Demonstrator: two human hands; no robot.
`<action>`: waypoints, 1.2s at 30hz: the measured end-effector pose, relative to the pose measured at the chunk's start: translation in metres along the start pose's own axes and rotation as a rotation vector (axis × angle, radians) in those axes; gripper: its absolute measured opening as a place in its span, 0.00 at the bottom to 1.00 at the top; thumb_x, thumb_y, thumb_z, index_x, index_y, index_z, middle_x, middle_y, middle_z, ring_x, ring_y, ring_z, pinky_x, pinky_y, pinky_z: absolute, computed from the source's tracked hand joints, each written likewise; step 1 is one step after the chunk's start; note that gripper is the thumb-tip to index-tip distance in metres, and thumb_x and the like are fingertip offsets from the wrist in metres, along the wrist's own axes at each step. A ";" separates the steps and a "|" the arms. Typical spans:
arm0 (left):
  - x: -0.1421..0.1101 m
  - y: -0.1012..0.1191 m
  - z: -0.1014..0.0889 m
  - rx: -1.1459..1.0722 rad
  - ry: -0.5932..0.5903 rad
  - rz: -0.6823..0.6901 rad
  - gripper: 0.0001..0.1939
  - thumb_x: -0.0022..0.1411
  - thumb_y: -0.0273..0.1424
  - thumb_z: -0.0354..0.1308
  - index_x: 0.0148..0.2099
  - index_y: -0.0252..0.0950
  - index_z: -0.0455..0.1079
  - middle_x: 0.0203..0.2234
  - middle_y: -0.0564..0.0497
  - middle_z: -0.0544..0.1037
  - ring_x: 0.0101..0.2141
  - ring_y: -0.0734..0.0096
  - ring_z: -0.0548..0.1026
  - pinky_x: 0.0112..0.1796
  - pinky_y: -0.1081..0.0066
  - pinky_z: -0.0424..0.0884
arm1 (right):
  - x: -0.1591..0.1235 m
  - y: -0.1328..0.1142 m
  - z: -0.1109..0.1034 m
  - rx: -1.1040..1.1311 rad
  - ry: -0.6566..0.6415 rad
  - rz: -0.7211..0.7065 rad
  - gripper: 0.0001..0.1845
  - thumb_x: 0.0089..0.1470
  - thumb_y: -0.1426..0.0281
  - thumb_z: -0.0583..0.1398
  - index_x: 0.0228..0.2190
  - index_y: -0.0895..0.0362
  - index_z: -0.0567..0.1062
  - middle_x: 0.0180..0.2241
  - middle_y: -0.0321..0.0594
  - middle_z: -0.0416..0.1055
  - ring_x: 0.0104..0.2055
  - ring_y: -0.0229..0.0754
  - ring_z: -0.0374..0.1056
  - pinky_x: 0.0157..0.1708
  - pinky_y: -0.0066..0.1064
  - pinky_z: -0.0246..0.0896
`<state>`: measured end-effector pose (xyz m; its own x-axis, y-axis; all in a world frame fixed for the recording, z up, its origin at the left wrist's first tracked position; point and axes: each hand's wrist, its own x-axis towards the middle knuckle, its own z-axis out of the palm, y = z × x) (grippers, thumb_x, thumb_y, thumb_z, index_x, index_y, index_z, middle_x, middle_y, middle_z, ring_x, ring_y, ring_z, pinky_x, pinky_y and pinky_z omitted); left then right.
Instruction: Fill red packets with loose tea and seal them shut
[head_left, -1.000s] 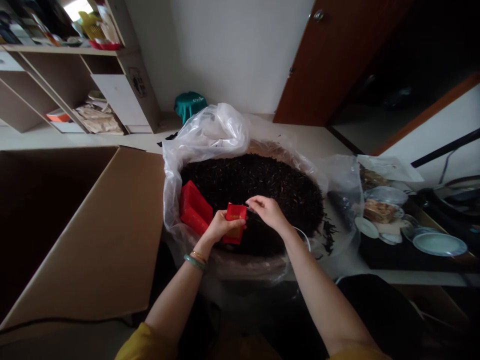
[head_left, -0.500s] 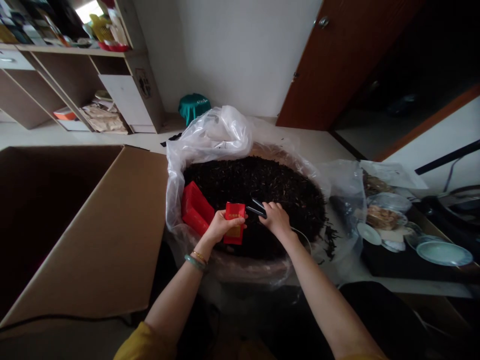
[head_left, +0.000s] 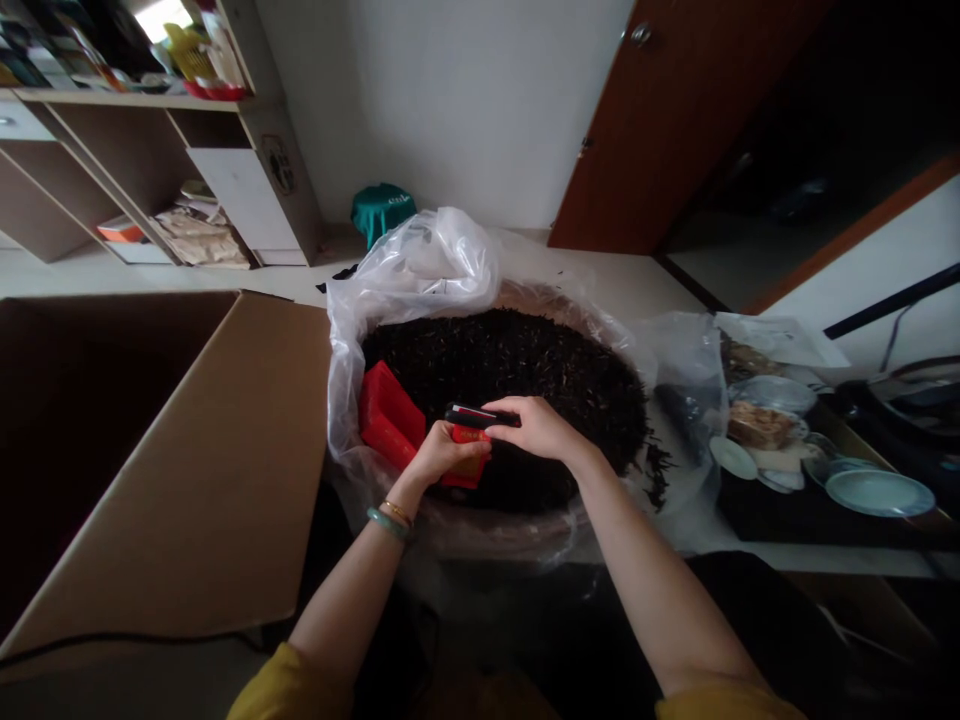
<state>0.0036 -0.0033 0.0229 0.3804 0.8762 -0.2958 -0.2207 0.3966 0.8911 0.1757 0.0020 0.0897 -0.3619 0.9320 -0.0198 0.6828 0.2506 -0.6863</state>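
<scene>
Change: the black clamp (head_left: 466, 414) in my right hand (head_left: 541, 428) now lies across the top edge of the red packet (head_left: 466, 473); half a second ago it was spread open, off to the packet's right. Its arms look brought together (can't tell how tightly they press on the packet). So, my judgement, both hands are now working on that one edge. My left hand (head_left: 435, 455) grips the packet, thumb over its front; my right hand grasps the clamp by its right end. The packet is above the near edge of the heap of dark leaves (head_left: 517, 355) inside the plastic bag (head_left: 343, 365). The red tray (head_left: 390, 408), unchanged, leans at the bag's left edge, just beside my left hand.
</scene>
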 end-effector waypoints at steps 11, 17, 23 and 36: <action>0.001 -0.001 -0.001 0.022 -0.011 0.019 0.25 0.30 0.40 0.74 0.30 0.29 0.74 0.22 0.52 0.78 0.24 0.70 0.76 0.29 0.70 0.73 | -0.002 -0.003 0.005 -0.045 0.061 0.009 0.16 0.50 0.72 0.63 0.43 0.53 0.77 0.45 0.41 0.76 0.48 0.45 0.72 0.51 0.35 0.64; 0.002 -0.001 -0.001 0.052 -0.002 0.049 0.24 0.31 0.40 0.74 0.30 0.29 0.76 0.22 0.51 0.79 0.24 0.72 0.75 0.31 0.72 0.71 | -0.006 0.002 -0.001 -0.036 0.040 0.046 0.20 0.48 0.70 0.64 0.45 0.55 0.76 0.47 0.42 0.75 0.49 0.46 0.71 0.51 0.36 0.63; 0.002 -0.002 -0.002 0.065 0.010 0.025 0.24 0.31 0.40 0.74 0.29 0.29 0.75 0.22 0.50 0.79 0.23 0.71 0.75 0.30 0.71 0.71 | -0.006 -0.001 -0.001 -0.042 0.055 0.021 0.15 0.50 0.71 0.63 0.42 0.54 0.78 0.45 0.40 0.76 0.48 0.45 0.71 0.50 0.35 0.63; 0.003 -0.005 -0.002 0.044 0.001 0.054 0.23 0.31 0.40 0.74 0.29 0.30 0.75 0.22 0.51 0.79 0.24 0.71 0.76 0.30 0.71 0.71 | -0.004 0.003 0.002 -0.053 0.127 -0.088 0.14 0.49 0.71 0.63 0.40 0.53 0.78 0.42 0.40 0.77 0.45 0.45 0.73 0.47 0.35 0.66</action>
<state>0.0038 -0.0016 0.0169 0.3677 0.8965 -0.2473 -0.2011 0.3363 0.9200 0.1774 -0.0017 0.0861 -0.3408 0.9307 0.1328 0.6857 0.3427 -0.6422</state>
